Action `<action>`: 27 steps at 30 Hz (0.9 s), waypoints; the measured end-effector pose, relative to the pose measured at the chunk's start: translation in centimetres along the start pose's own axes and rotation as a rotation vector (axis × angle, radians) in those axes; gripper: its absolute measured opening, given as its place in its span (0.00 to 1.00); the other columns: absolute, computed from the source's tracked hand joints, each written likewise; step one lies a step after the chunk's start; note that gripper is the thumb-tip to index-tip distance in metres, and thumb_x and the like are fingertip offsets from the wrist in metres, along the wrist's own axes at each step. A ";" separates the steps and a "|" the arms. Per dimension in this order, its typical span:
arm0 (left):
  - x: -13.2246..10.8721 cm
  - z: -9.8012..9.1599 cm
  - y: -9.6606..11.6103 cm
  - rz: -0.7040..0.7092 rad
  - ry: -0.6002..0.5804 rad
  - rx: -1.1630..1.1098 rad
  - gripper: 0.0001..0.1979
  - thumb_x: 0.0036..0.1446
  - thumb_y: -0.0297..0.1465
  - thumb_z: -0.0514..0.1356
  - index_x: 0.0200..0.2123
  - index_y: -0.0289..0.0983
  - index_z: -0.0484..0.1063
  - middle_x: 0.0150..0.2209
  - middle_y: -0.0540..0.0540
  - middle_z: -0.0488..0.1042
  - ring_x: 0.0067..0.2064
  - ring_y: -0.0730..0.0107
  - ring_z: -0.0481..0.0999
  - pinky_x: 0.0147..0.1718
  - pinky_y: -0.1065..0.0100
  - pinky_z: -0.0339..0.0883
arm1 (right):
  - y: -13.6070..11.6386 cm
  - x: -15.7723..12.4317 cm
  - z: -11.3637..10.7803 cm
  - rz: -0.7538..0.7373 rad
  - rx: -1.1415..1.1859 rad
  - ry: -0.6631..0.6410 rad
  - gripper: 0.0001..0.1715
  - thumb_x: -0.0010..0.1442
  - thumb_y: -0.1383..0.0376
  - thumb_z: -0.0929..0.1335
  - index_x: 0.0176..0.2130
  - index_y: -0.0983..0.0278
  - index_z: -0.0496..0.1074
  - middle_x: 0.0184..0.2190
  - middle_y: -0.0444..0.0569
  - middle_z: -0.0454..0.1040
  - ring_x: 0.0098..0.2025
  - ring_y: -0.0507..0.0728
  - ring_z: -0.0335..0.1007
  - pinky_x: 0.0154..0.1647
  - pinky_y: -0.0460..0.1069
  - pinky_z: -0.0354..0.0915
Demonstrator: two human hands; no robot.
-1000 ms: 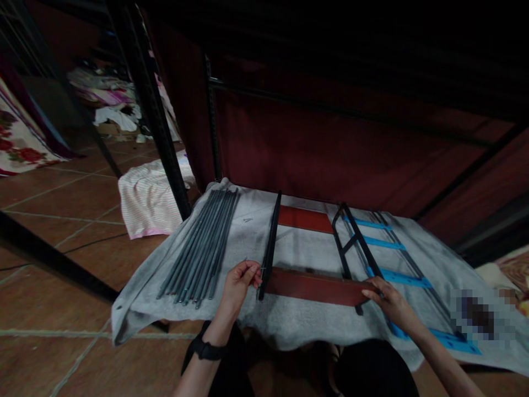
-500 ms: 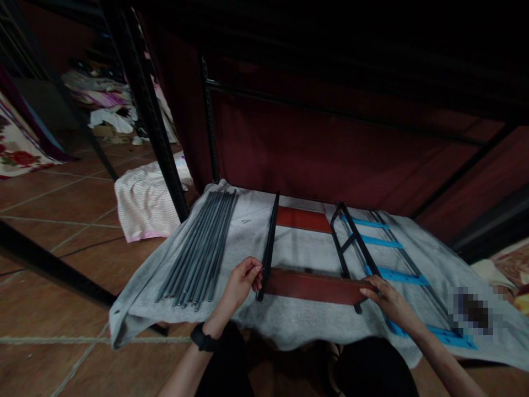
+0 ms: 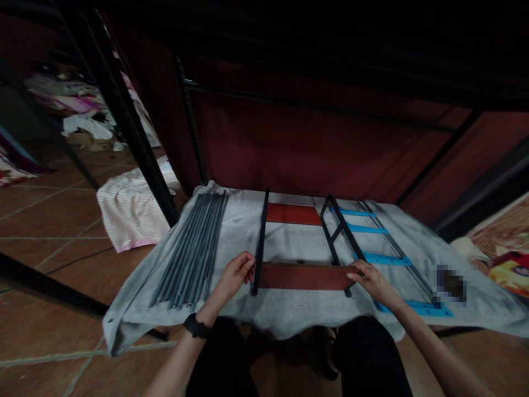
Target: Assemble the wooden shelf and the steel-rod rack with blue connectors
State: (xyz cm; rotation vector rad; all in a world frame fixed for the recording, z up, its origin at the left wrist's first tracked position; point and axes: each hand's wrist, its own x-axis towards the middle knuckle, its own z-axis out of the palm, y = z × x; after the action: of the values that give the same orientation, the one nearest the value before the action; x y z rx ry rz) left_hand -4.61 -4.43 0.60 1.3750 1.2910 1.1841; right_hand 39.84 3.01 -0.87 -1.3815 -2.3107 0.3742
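A black metal frame (image 3: 260, 237) lies on the grey cloth, with a reddish-brown board (image 3: 306, 276) across its near end and another brown board (image 3: 293, 213) farther back. My left hand (image 3: 239, 274) is at the frame's near left side, fingertips pinched together against the black bar. Anything between those fingertips is too small to make out. My right hand (image 3: 371, 282) grips the near board's right end, thumb in front, beside the black side piece (image 3: 347, 231) with its slanted brace.
Several grey metal tubes (image 3: 190, 248) lie side by side on the left of the grey cloth (image 3: 231, 314). Two small screw-like pieces (image 3: 237, 220) lie behind my left hand. Blue-slatted racks (image 3: 386, 259) are on the right. A dark post (image 3: 119, 110) rises at the left.
The view has shifted a little to the right, so everything appears farther left. Both hands stay at the two ends of the near board, with little visible change in their hold.
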 end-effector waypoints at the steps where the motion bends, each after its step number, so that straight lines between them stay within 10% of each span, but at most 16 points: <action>1: 0.0 0.0 0.0 -0.003 -0.011 -0.017 0.09 0.59 0.39 0.53 0.33 0.39 0.64 0.21 0.55 0.66 0.21 0.74 0.66 0.20 0.72 0.59 | 0.0 0.0 0.0 0.001 0.000 0.004 0.13 0.62 0.54 0.64 0.39 0.60 0.71 0.39 0.51 0.76 0.43 0.60 0.73 0.46 0.55 0.69; 7: -0.2 0.6 0.4 0.079 0.040 0.288 0.17 0.64 0.35 0.47 0.52 0.39 0.64 0.24 0.53 0.69 0.26 0.69 0.71 0.29 0.69 0.64 | -0.4 -0.1 0.0 0.001 -0.002 0.029 0.13 0.62 0.55 0.64 0.41 0.60 0.71 0.41 0.51 0.75 0.44 0.60 0.73 0.47 0.56 0.68; 15: -0.2 0.0 0.9 0.125 -0.109 0.461 0.22 0.67 0.37 0.43 0.58 0.41 0.65 0.58 0.44 0.71 0.56 0.64 0.71 0.57 0.61 0.61 | -0.7 0.0 -0.3 -0.006 -0.007 0.012 0.13 0.63 0.55 0.64 0.40 0.60 0.71 0.39 0.50 0.75 0.43 0.60 0.73 0.46 0.55 0.68; 27: -1.1 -0.5 1.3 0.217 -0.201 0.863 0.25 0.63 0.32 0.50 0.63 0.43 0.55 0.55 0.41 0.70 0.54 0.58 0.73 0.53 0.57 0.66 | -0.1 0.0 0.0 -0.010 0.012 -0.002 0.13 0.63 0.54 0.64 0.39 0.59 0.70 0.40 0.49 0.74 0.43 0.59 0.72 0.46 0.55 0.68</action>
State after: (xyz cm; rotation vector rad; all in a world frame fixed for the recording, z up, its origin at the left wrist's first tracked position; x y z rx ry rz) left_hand -4.87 -5.62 1.88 2.2269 1.6081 0.5816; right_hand 39.76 2.92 -0.79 -1.3644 -2.3117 0.3858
